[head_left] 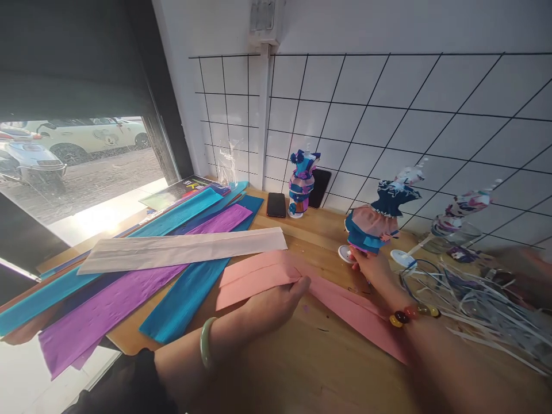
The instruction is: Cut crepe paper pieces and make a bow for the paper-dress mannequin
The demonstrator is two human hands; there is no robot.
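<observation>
My left hand pinches a long strip of pink crepe paper near its middle; the strip's other half runs to the lower right, under my right forearm. With my right hand I grip a small dress form low down, by its stand. It leans to the right and wears a navy ruffled top, a pink skirt and a blue layer below. My right fingers are partly hidden behind its lower edge. To the left of my left hand lie a cream strip, a purple strip and blue strips of crepe paper.
A finished-looking dressed form stands by the wall beside a black phone. Further right are another tilted form, a glass jar and tangled white ribbons. At the right edge, another person's blurred hand shows. A window opens left.
</observation>
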